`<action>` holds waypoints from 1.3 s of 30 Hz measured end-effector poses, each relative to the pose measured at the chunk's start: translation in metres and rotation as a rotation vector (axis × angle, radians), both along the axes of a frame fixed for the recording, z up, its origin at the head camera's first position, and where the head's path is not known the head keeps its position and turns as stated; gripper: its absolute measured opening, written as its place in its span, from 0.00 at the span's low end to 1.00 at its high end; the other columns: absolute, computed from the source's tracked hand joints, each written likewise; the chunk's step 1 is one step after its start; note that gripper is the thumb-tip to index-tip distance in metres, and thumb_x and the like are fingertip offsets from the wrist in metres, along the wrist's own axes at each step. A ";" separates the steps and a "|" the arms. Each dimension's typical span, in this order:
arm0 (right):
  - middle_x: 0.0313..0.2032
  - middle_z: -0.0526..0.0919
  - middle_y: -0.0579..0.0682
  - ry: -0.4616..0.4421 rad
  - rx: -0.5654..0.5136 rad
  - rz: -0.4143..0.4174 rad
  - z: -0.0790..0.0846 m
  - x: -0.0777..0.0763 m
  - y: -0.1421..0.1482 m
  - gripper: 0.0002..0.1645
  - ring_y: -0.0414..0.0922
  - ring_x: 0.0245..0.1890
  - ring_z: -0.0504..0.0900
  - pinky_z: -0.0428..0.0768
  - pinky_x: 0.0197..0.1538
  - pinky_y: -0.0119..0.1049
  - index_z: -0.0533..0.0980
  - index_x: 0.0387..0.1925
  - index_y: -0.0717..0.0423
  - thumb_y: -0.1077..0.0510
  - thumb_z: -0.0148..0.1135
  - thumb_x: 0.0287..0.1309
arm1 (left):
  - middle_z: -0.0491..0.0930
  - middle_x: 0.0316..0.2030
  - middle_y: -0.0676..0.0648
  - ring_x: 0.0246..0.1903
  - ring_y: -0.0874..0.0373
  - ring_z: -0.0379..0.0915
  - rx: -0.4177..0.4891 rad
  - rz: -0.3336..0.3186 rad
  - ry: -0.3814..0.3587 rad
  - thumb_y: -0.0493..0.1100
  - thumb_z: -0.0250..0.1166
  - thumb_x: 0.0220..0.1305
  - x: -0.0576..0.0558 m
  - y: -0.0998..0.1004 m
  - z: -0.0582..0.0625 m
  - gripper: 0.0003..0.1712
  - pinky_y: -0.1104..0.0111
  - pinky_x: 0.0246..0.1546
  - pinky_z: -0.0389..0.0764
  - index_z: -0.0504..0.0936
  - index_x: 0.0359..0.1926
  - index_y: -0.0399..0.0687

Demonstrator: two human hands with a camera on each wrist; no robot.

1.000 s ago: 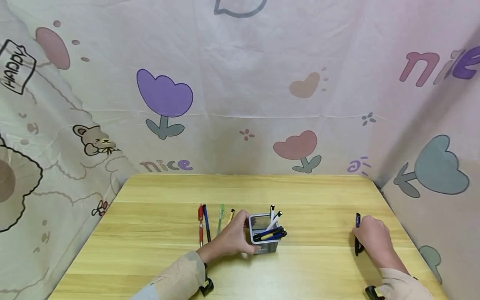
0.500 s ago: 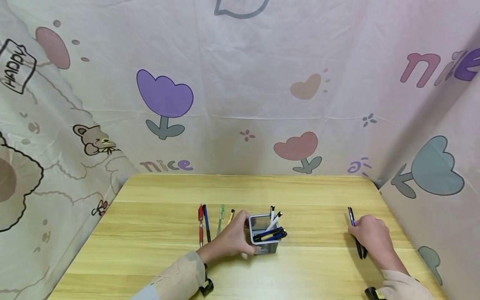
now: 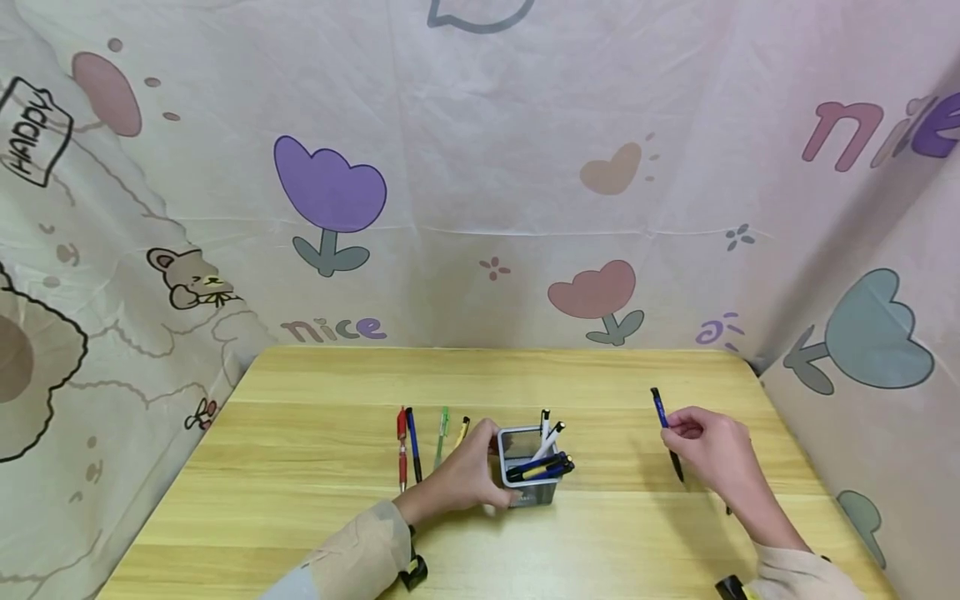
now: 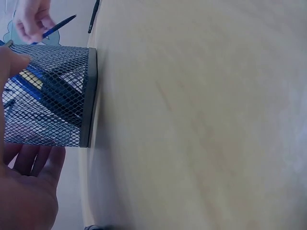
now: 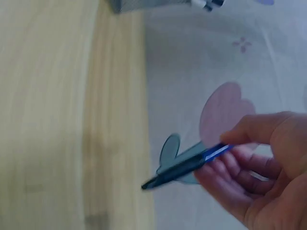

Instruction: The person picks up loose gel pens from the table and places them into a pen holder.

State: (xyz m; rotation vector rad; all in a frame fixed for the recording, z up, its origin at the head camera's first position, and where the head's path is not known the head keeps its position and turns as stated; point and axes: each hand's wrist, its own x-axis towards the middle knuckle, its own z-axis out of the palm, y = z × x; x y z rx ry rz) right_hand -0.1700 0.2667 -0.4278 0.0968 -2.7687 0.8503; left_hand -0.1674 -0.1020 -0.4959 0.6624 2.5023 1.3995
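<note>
My left hand (image 3: 467, 477) grips the near-left side of a square mesh pen holder (image 3: 534, 497), which stands on the table. White-and-black pens (image 3: 549, 440) and dark blue-and-yellow pens (image 3: 542, 470) lean inside it. In the left wrist view the thumb and fingers lie on opposite sides of the mesh (image 4: 53, 96). Over the table to the right, my right hand (image 3: 712, 446) pinches a blue-and-black pen (image 3: 660, 408) between thumb and fingertips, black end down. The right wrist view shows that pen (image 5: 184, 165) tilted, its lower end free.
Left of the holder lie a red pen (image 3: 402, 446), a blue pen (image 3: 413, 446), a green pen (image 3: 442, 433) and a yellow pen (image 3: 462, 432), partly behind my left hand. Another dark pen (image 4: 94, 17) lies on the table (image 3: 600, 550), mostly hidden by my right arm in the head view.
My right hand has picked up the blue-and-black pen from beside another dark pen and moved it left and up. The left hand and the pen holder have stayed in place.
</note>
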 end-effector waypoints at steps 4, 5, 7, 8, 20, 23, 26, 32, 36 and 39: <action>0.32 0.90 0.49 -0.005 -0.095 0.042 0.009 0.005 -0.012 0.07 0.32 0.32 0.83 0.79 0.35 0.26 0.85 0.37 0.56 0.58 0.73 0.57 | 0.73 0.50 0.43 0.46 0.59 0.71 0.003 -0.001 0.001 0.45 0.83 0.46 0.000 0.000 0.000 0.39 0.70 0.48 0.77 0.68 0.53 0.45; 0.33 0.89 0.49 -0.012 -0.124 0.049 0.011 0.006 -0.015 0.07 0.30 0.33 0.83 0.80 0.36 0.26 0.85 0.38 0.56 0.58 0.73 0.58 | 0.74 0.50 0.44 0.46 0.59 0.71 0.003 0.001 0.002 0.45 0.83 0.45 0.000 0.000 0.000 0.39 0.70 0.49 0.77 0.68 0.54 0.45; 0.36 0.88 0.50 -0.033 -0.210 0.071 0.015 0.007 -0.022 0.09 0.28 0.34 0.82 0.82 0.39 0.24 0.84 0.40 0.58 0.59 0.73 0.59 | 0.74 0.50 0.44 0.46 0.59 0.71 0.004 0.003 0.003 0.45 0.83 0.45 0.000 0.000 0.001 0.40 0.70 0.49 0.77 0.68 0.54 0.44; 0.36 0.88 0.51 -0.041 -0.257 0.085 0.017 0.008 -0.025 0.10 0.28 0.34 0.82 0.82 0.40 0.23 0.83 0.41 0.59 0.60 0.73 0.59 | 0.74 0.50 0.44 0.46 0.59 0.71 0.004 0.004 0.002 0.45 0.83 0.45 0.000 0.000 0.001 0.40 0.70 0.49 0.77 0.68 0.54 0.45; 0.35 0.86 0.40 -0.061 -0.644 0.219 0.033 0.022 -0.064 0.15 0.37 0.38 0.87 0.87 0.44 0.30 0.79 0.46 0.66 0.62 0.72 0.61 | 0.73 0.50 0.45 0.45 0.60 0.70 0.000 0.001 -0.002 0.46 0.82 0.46 0.001 0.000 0.000 0.39 0.70 0.48 0.77 0.67 0.53 0.49; 0.36 0.86 0.40 -0.069 -0.723 0.234 0.033 0.024 -0.075 0.14 0.37 0.39 0.87 0.87 0.45 0.29 0.78 0.45 0.66 0.63 0.71 0.62 | 0.73 0.50 0.45 0.45 0.60 0.70 0.003 0.000 0.000 0.46 0.82 0.46 0.001 0.000 -0.001 0.38 0.70 0.47 0.77 0.67 0.53 0.49; 0.37 0.85 0.43 -0.070 -0.811 0.250 0.030 0.025 -0.086 0.15 0.38 0.39 0.87 0.87 0.46 0.29 0.76 0.44 0.68 0.65 0.71 0.62 | 0.73 0.50 0.44 0.45 0.60 0.70 0.004 0.000 0.009 0.45 0.82 0.45 0.001 -0.001 -0.001 0.38 0.70 0.47 0.77 0.67 0.53 0.49; 0.36 0.85 0.44 -0.063 -0.896 0.286 0.019 0.023 -0.102 0.13 0.36 0.37 0.87 0.87 0.46 0.28 0.74 0.42 0.71 0.69 0.69 0.61 | 0.73 0.49 0.45 0.44 0.60 0.69 0.002 0.001 0.016 0.45 0.82 0.45 0.001 0.000 0.000 0.38 0.70 0.46 0.76 0.67 0.53 0.47; 0.36 0.85 0.44 -0.073 -0.914 0.304 0.009 0.021 -0.108 0.11 0.34 0.38 0.86 0.86 0.46 0.28 0.74 0.42 0.73 0.73 0.67 0.60 | 0.72 0.48 0.47 0.43 0.60 0.68 -0.008 0.004 0.005 0.46 0.82 0.46 0.001 0.000 0.000 0.38 0.71 0.44 0.76 0.67 0.53 0.47; 0.35 0.85 0.43 -0.085 -0.900 0.293 0.002 0.021 -0.110 0.11 0.33 0.38 0.85 0.86 0.46 0.27 0.74 0.42 0.73 0.73 0.67 0.60 | 0.72 0.47 0.47 0.42 0.60 0.68 -0.011 0.003 0.008 0.46 0.82 0.46 0.000 0.001 0.001 0.38 0.71 0.43 0.75 0.67 0.52 0.47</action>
